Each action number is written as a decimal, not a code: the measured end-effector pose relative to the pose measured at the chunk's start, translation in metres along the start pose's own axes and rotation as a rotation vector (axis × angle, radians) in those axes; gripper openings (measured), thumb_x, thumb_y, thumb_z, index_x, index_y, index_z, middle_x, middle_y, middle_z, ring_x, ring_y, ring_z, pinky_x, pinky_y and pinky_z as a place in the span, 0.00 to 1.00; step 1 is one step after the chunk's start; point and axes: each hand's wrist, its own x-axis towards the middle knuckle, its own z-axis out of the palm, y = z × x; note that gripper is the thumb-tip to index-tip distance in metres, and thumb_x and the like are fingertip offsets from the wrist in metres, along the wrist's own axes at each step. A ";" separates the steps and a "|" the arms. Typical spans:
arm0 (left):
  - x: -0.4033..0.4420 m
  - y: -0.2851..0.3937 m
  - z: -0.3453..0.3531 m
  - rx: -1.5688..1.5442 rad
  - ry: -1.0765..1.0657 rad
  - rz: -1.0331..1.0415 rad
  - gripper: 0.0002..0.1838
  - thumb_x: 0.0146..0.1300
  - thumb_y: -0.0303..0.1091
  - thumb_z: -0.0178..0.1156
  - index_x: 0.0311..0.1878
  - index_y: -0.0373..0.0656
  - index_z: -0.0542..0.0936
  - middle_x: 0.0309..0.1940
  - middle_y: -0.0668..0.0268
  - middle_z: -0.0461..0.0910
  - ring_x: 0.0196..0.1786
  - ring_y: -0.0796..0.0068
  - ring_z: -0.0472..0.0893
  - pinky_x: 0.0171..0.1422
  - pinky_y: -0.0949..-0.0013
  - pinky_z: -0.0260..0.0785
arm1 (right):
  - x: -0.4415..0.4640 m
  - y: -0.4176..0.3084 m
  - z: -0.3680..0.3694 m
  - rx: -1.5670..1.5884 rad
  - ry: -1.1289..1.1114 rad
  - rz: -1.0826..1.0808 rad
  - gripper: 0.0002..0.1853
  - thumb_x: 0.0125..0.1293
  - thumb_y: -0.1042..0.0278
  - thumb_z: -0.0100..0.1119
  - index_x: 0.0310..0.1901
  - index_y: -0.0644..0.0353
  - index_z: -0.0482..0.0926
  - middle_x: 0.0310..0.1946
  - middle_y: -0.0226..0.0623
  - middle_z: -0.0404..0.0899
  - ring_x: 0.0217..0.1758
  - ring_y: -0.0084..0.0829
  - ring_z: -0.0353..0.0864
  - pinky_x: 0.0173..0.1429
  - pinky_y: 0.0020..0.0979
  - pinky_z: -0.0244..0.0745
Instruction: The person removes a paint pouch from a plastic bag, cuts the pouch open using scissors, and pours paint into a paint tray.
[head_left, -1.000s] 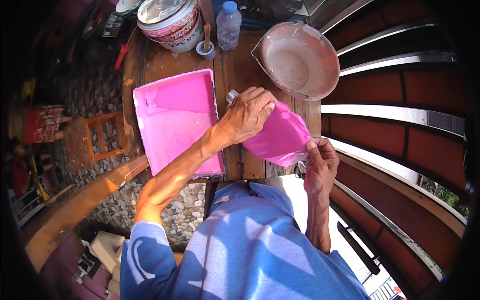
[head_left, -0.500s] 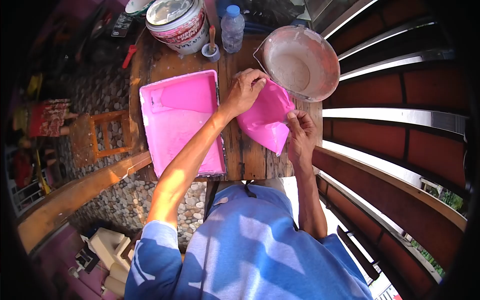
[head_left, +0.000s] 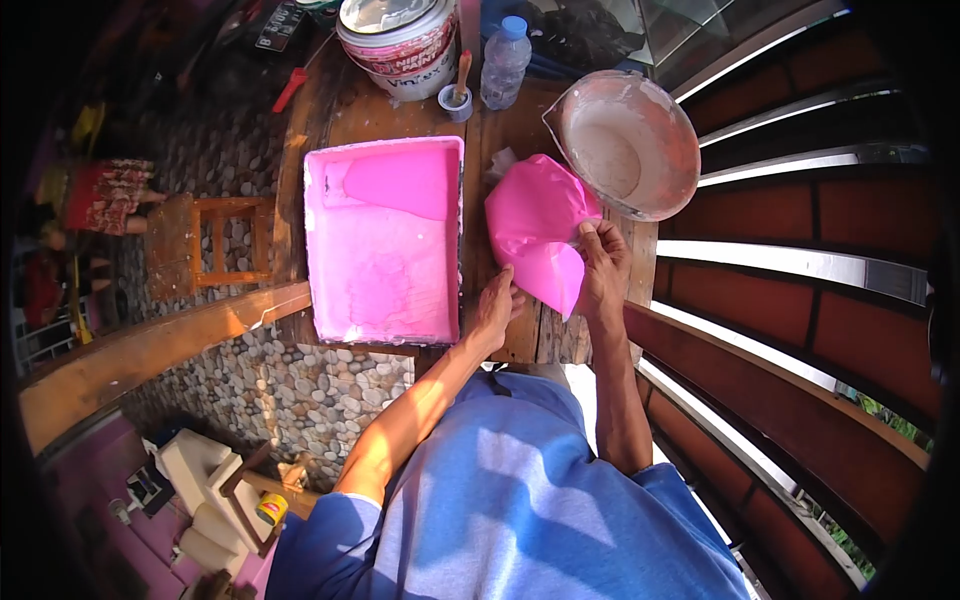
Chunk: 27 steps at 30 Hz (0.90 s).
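Note:
A pink plastic bag (head_left: 535,205), bulging and full, rests on the wooden table, its pointed corner turned toward me. My right hand (head_left: 603,262) pinches the bag's gathered edge on the right between thumb and fingers. At the bag's lower left side is my left hand (head_left: 497,308), thumb and fingers apart, the thumb tip touching or almost touching the plastic. To the left lies a pink paint tray (head_left: 312,240) with wet pink paint in it. Behind the bag on the right, a paint-smeared bucket (head_left: 680,150) stands close against it.
At the table's back are a labelled paint pail (head_left: 405,60), a small cup (head_left: 456,104) holding a brush, and a plastic water bottle (head_left: 506,65). A slatted fence (head_left: 770,215) runs along the right. A wooden stool (head_left: 205,245) and another person (head_left: 105,195) are at the left.
My left hand has left the bag's top and come down to its lower left side. My right hand keeps its pinch. The view has shifted slightly.

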 end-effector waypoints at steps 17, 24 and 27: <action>-0.082 -0.020 -0.102 -0.136 0.279 -0.212 0.36 0.53 0.51 0.69 0.58 0.39 0.69 0.49 0.57 0.72 0.48 0.65 0.76 0.50 0.61 0.73 | 0.012 0.013 -0.003 0.039 -0.006 -0.040 0.04 0.67 0.72 0.57 0.36 0.63 0.75 0.28 0.30 0.76 0.29 0.18 0.72 0.36 0.20 0.68; -0.044 -0.076 -0.153 -0.590 0.263 -0.093 0.42 0.55 0.49 0.65 0.67 0.36 0.57 0.62 0.53 0.61 0.64 0.59 0.64 0.69 0.58 0.58 | 0.017 0.016 -0.012 0.055 -0.020 -0.032 0.06 0.66 0.70 0.59 0.36 0.62 0.75 0.27 0.29 0.77 0.27 0.15 0.70 0.32 0.18 0.66; -0.025 -0.076 -0.150 -0.741 0.238 -0.069 0.31 0.57 0.50 0.63 0.62 0.50 0.67 0.59 0.62 0.68 0.59 0.65 0.69 0.64 0.62 0.60 | 0.019 0.017 -0.015 0.041 -0.011 -0.033 0.06 0.66 0.70 0.59 0.35 0.62 0.75 0.26 0.29 0.76 0.26 0.15 0.70 0.32 0.18 0.66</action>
